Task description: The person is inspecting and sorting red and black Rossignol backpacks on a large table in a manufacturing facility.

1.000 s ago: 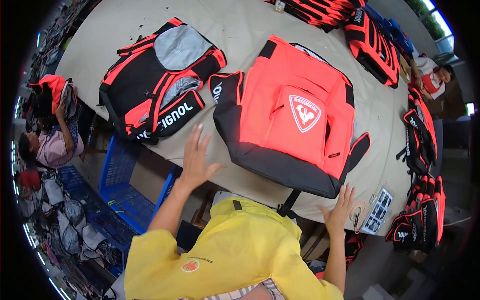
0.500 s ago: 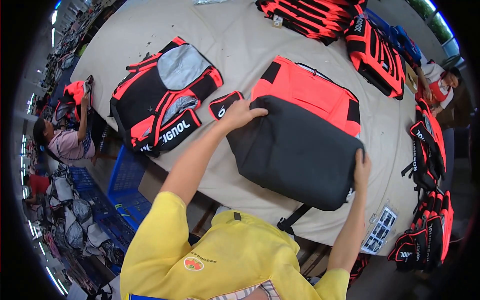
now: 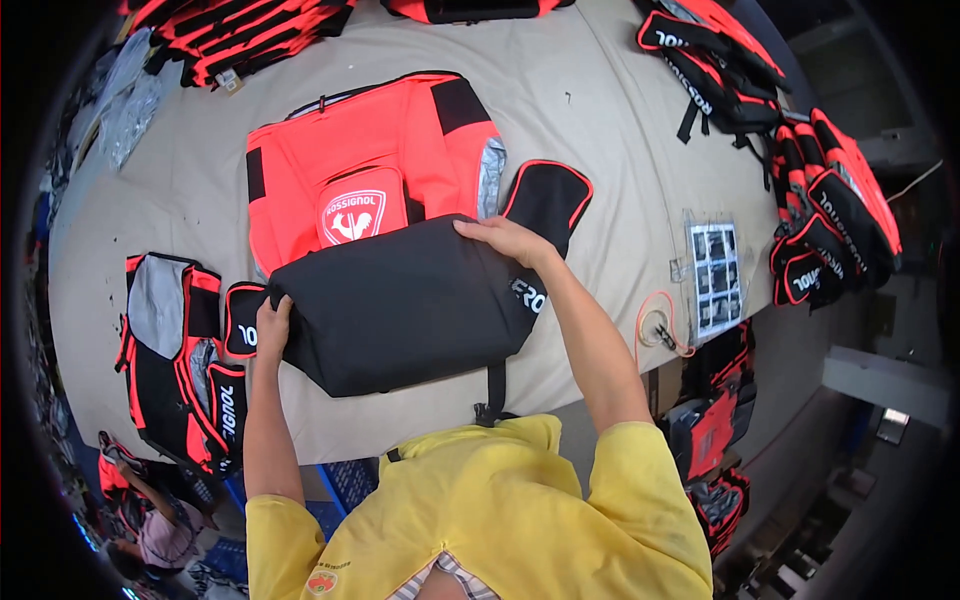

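A coral-red and black backpack (image 3: 290, 215) lies on the cloth-covered table in front of me, its black base (image 3: 405, 320) toward my body. Around the left corner of that base my left hand (image 3: 273, 325) is closed, thumb on top. My right hand (image 3: 508, 242) grips the base's upper right edge, its thumb lying on the black fabric and the other fingers hidden beneath. A black side flap with red piping (image 3: 550, 200) sticks out past my right hand. Near my left hand, a smaller black flap (image 3: 243, 318) spreads out. One black strap (image 3: 496, 388) hangs toward my shirt.
Another backpack (image 3: 165, 365) lies at the left table edge. Stacked red and black bags (image 3: 240, 40) stand at the far left, with more bags (image 3: 835, 215) along the right edge. A picture sheet (image 3: 716, 275) and an orange cord (image 3: 640, 325) lie at right. A person (image 3: 165, 530) works lower left.
The view has swung to the right, so the table things appear farther left. Both hands keep hold of the backpack, and more of its red front with a white emblem shows.
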Action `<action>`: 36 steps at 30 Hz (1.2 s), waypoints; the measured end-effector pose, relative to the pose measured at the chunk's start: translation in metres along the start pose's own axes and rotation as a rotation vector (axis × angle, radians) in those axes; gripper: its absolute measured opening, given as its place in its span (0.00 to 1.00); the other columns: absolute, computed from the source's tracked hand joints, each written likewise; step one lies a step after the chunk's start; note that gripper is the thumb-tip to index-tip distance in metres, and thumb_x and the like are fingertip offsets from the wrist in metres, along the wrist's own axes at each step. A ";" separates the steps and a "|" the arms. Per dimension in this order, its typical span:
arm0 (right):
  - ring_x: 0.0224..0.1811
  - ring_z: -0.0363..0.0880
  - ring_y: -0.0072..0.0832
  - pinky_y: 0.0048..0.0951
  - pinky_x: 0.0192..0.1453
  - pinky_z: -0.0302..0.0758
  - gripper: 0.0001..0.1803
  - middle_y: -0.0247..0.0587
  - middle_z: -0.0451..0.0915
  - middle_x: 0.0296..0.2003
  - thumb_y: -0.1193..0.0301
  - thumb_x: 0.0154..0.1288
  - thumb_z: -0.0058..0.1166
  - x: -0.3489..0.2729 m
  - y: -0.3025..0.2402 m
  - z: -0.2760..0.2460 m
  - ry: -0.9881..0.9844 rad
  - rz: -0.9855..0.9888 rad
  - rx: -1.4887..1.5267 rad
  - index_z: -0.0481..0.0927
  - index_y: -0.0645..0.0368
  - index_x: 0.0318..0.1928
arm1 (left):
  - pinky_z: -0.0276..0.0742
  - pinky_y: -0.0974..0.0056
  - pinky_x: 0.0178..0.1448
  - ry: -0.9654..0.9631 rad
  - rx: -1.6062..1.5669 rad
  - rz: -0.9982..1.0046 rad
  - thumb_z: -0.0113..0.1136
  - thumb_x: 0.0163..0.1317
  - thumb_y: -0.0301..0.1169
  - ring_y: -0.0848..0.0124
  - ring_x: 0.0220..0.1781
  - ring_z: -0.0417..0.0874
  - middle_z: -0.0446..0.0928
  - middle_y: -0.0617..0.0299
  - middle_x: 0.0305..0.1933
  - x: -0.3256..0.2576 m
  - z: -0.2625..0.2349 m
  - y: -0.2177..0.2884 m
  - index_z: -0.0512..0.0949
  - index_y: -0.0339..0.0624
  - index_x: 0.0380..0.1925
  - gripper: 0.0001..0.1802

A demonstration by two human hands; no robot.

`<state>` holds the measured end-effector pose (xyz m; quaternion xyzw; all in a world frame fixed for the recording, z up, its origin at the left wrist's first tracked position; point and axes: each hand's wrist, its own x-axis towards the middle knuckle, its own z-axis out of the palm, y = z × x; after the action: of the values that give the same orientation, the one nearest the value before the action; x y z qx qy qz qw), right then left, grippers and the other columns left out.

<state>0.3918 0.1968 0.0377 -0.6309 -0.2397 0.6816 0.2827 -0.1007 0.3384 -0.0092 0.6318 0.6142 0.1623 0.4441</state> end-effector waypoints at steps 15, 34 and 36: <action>0.65 0.82 0.41 0.37 0.69 0.76 0.39 0.56 0.82 0.64 0.54 0.69 0.68 -0.097 0.022 0.015 0.157 -0.451 -0.351 0.75 0.66 0.71 | 0.79 0.63 0.61 0.053 -0.114 0.140 0.70 0.69 0.30 0.69 0.52 0.85 0.88 0.60 0.48 -0.112 -0.045 0.054 0.82 0.33 0.58 0.20; 0.84 0.58 0.51 0.47 0.80 0.68 0.41 0.54 0.66 0.78 0.83 0.62 0.70 -0.189 0.198 0.128 0.686 -0.673 -0.608 0.67 0.60 0.74 | 0.59 0.39 0.81 0.263 0.363 0.520 0.55 0.54 0.16 0.56 0.84 0.66 0.69 0.55 0.81 -0.251 0.027 -0.048 0.77 0.49 0.71 0.40; 0.84 0.60 0.49 0.45 0.77 0.71 0.43 0.52 0.66 0.78 0.83 0.62 0.71 -0.195 0.194 0.128 0.686 -0.646 -0.603 0.66 0.59 0.76 | 0.59 0.39 0.81 0.239 0.355 0.500 0.55 0.53 0.15 0.56 0.84 0.66 0.69 0.55 0.81 -0.251 0.023 -0.048 0.76 0.49 0.72 0.42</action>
<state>0.2568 -0.0739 0.0580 -0.7639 -0.4994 0.2171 0.3463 -0.1618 0.0914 0.0271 0.8070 0.5065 0.2297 0.1985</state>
